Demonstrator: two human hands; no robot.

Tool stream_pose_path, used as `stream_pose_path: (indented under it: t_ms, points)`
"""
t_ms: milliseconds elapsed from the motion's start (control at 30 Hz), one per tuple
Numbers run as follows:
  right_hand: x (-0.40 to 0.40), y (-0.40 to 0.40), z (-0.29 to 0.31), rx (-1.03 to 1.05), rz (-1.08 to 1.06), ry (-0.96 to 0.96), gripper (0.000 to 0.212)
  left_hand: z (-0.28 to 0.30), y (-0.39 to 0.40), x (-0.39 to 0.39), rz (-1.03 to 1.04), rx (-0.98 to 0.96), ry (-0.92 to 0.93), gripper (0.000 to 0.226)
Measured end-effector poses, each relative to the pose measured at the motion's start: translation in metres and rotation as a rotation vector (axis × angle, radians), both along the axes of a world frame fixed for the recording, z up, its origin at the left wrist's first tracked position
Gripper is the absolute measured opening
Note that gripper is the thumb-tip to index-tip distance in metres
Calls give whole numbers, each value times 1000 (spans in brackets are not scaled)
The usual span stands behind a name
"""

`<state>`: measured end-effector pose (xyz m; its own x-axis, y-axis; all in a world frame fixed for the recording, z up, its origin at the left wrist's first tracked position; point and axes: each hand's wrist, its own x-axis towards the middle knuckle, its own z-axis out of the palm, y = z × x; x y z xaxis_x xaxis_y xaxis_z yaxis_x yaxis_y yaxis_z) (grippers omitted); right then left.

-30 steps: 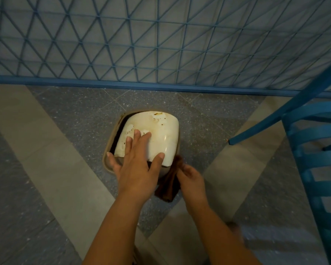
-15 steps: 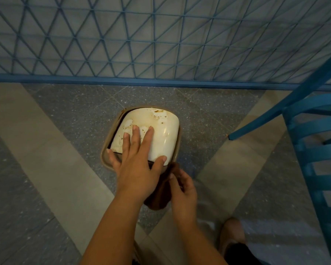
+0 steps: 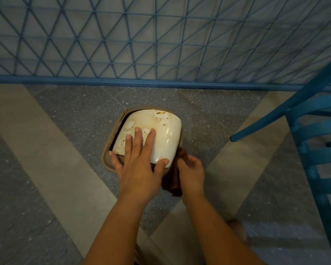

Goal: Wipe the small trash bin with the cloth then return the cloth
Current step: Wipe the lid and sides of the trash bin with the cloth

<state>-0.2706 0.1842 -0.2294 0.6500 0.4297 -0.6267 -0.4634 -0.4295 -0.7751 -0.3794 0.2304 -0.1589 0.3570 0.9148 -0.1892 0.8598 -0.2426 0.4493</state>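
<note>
Lattice fencing (image 3: pixel 161 39) in blue fills the far side, a blue chair (image 3: pixel 317 142) crowds the right. Between them on the floor (image 3: pixel 46 150) stands the small trash bin (image 3: pixel 177 129). Left hand (image 3: pixel 138 165) lies flat on its stained lid, grip released; right hand (image 3: pixel 191 173) clenches the brown cloth (image 3: pixel 173 182) against the bin's near side.

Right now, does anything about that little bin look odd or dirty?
Yes: the bin's cream lid has brownish stains near its far edge and sits tilted, leaving a dark gap at its left side.
</note>
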Motion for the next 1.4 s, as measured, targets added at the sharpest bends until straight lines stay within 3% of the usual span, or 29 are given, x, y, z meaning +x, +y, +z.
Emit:
stream_pose_path:
  t_ms: [133,267,367,467,667,967,1200,1300,1400]
  points:
    - [-28,-28,-13,-3,43,7,47,0,1,-1,-11,-7,6,75]
    - [-43,-39,-15,-15,25,35,35,1,1,-2,-15,-8,-2,74]
    - [-38,-33,-9,0,53,32,38,0,1,-1,-11,-3,0,74]
    - [-14,-16,3,8,55,30,17,-1,0,0,-7,11,7,74]
    - [32,30,8,-69,35,69,34,-3,1,-1,-2,27,14,74]
    - [-49,-25,-3,118,-249,160,22,-1,0,2,-1,26,35,74]
    - [-104,-23,5,203,-519,333,27,0,-1,0,-11,19,17,74]
    - [-91,-23,8,164,-484,271,25,-1,1,0,-12,15,22,75]
    - [-54,-19,10,66,-297,149,16,-2,1,1,-7,19,26,76]
